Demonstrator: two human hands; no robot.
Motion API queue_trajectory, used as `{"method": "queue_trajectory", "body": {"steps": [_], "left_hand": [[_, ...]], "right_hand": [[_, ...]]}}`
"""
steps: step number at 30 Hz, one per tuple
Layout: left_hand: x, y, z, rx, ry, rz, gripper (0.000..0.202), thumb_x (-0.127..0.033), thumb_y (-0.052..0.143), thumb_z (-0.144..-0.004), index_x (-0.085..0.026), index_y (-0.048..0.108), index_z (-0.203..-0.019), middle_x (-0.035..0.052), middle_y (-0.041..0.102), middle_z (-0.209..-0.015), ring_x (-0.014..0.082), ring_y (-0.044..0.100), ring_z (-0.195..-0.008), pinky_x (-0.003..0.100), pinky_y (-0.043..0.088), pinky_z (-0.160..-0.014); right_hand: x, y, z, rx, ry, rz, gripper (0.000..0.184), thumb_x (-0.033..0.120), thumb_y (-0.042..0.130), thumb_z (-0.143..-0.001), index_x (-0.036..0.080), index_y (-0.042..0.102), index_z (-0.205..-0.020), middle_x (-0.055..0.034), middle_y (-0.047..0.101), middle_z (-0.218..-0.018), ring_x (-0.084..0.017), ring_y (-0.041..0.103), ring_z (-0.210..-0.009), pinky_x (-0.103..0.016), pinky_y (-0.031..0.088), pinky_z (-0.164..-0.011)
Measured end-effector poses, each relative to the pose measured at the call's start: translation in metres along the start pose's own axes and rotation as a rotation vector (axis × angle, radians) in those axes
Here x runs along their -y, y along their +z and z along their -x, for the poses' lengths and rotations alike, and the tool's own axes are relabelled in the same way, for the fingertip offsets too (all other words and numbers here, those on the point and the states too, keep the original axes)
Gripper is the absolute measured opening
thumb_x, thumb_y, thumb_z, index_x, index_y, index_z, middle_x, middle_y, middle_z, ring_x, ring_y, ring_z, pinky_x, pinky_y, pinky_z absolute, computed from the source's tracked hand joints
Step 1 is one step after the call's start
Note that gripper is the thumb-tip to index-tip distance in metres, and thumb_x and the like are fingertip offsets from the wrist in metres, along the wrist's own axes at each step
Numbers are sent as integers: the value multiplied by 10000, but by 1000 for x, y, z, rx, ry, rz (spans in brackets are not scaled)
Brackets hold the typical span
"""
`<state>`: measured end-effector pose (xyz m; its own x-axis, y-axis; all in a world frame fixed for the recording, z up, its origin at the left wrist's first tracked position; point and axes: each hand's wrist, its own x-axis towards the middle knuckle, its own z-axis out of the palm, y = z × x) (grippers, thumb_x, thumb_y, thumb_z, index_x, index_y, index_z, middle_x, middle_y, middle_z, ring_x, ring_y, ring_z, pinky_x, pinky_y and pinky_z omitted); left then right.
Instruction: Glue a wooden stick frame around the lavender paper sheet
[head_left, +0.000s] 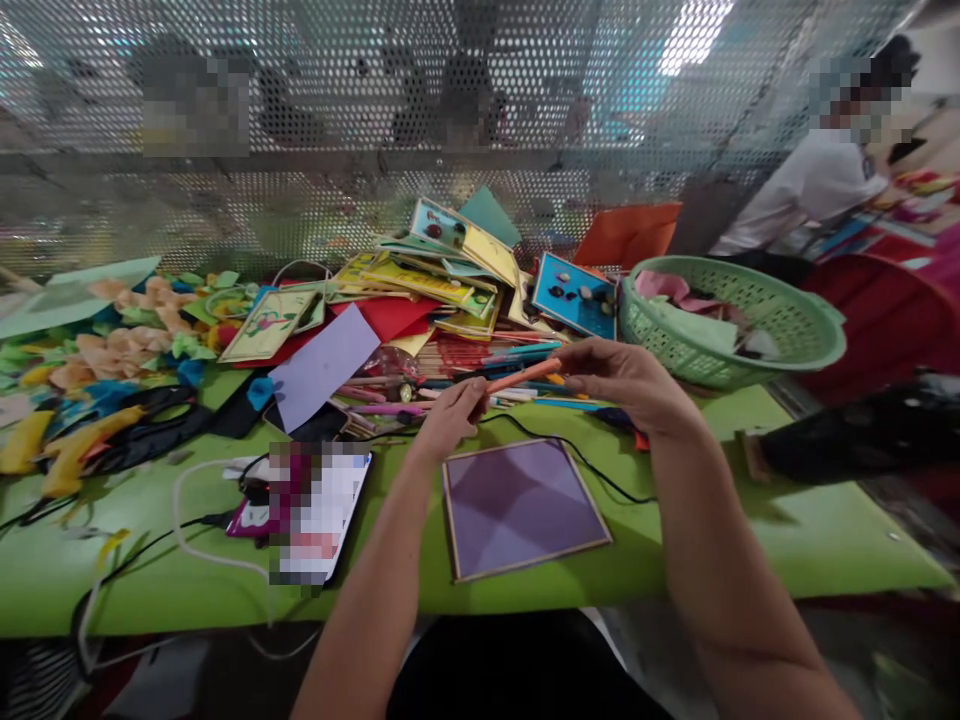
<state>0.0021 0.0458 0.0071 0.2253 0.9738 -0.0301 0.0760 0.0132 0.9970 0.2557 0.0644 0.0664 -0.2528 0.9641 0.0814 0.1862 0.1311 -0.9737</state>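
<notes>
Between my two hands, above the table, is a slim orange stick [521, 377], shaped like a marker; its exact kind is unclear. My left hand [455, 410] pinches its near left end. At the other end, my right hand [619, 380] has thumb and fingers closed around the tip. Below them, a purple square card [525, 505] with a thin pale wooden-looking border lies flat on the green table [840, 540]. Pens and thin sticks [450, 375] lie in a heap just beyond my hands.
Framed cards [427, 280] pile up at the back. A green basket [795, 350] with paper scraps stands right, near a dark object [862, 430]. Left are a phone [330, 515], cables, yellow glue guns [90, 445] and paper flowers [124, 340]. Another person [810, 180] is at far right.
</notes>
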Motion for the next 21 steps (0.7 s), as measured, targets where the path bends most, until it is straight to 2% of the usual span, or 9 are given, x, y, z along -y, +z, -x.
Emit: {"method": "queue_trajectory", "body": {"steps": [5,10,12,17,21], "left_hand": [[4,3,-2,72,89,-57,549,-654,434,-972,-181,551,-719,3,502,-667,133,447,-643,259,362,-608],[4,9,-1,133,37,-39,513,-597,427,-986,-159,677,-890,29,598,-753,159,525,-729,280,392,-692],[3,12,0,131,65,-23,568,-635,412,-981,-150,702,-916,26,571,-745,155,497,-723,281,375,-688],[6,16,1,171,94,26,646,-755,480,-911,-144,675,-834,-21,430,-671,129,378,-659,279,285,-636],[8,14,2,189,84,84,644,-767,508,-895,-144,652,-818,-11,465,-700,124,378,-661,279,279,-632]], "right_hand": [[0,11,-3,-38,-50,8,430,546,896,-643,235,766,-911,-39,756,-887,-199,682,-807,-339,557,-731],[-2,18,-2,-30,-105,46,364,539,876,-687,237,753,-847,-36,740,-821,-180,648,-730,-320,521,-655],[-2,21,-1,-28,-141,92,354,542,867,-702,237,760,-847,-41,741,-819,-181,639,-725,-328,522,-660],[-2,28,3,23,-182,125,333,532,858,-728,251,780,-887,-52,757,-862,-203,662,-777,-350,548,-713],[-4,30,5,44,-186,91,289,504,855,-746,268,790,-901,-51,773,-914,-218,691,-828,-358,560,-754]]}}
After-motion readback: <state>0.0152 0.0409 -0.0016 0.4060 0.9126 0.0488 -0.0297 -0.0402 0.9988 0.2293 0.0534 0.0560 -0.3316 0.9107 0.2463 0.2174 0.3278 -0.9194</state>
